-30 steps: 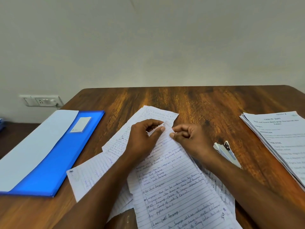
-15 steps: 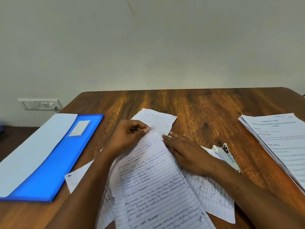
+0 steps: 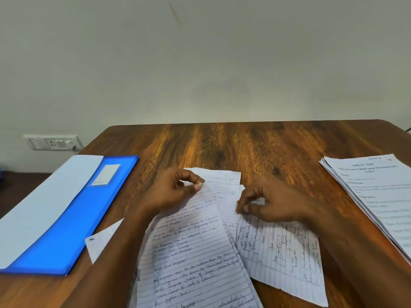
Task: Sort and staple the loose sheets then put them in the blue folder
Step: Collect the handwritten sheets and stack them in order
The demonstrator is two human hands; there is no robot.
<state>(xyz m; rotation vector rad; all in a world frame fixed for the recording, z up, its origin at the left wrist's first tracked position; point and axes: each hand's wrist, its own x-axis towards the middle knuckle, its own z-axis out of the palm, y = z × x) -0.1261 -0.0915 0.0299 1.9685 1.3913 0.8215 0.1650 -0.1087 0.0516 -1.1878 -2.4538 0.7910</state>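
Several loose sheets lie overlapped mid-worktop, all handwritten on ruled paper. Our left hand pinches the top corner of the front sheet, thumb and forefinger closed on it beside a circled page number. Our right hand has its fingers curled over the diagram sheet; we cannot tell if they grip the edge or just rest there. Another corner of paper pokes out under the left forearm. Blue folder sits closed at the left edge of the worktop, a white sheet on its cover, well apart from the pile. Printed stack on the right, separate. No stapler visible in this frame.

Risks, as we judge them: sheets are thin and already ragged-edged, so a one-corner pull could tear or crease the front sheet; overlapped pages may drag along together and end up out of order; the half-hidden corner sheet could be missed from the set
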